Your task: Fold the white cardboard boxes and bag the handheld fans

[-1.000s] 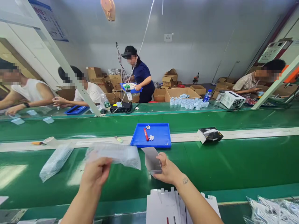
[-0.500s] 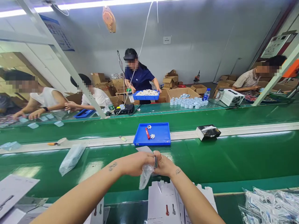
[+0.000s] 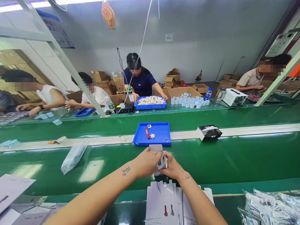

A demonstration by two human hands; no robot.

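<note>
My left hand [image 3: 146, 162] and my right hand [image 3: 172, 167] meet above the green conveyor belt [image 3: 234, 159]. Both are closed on a small white carton [image 3: 158, 149] with a clear plastic bag [image 3: 163, 162] pushed into it. The carton's grey flap stands up above my fingers. Just beyond my hands sits a blue tray [image 3: 161, 134] holding a red pen-like item [image 3: 147, 132] and two small white parts. A stack of flat white cartons [image 3: 164, 203] lies right below my wrists.
A filled clear bag [image 3: 73, 157] lies on the belt at left, a black-and-white box [image 3: 208, 132] at right. A pile of bagged items [image 3: 269, 207] sits at lower right. Across the line, several people work; one sets down a blue tray of white parts [image 3: 150, 102].
My left hand brought the clear bag over to the carton in my right hand, and the bag has gone mostly inside. Across the line, the person lowered the blue tray onto the bench.
</note>
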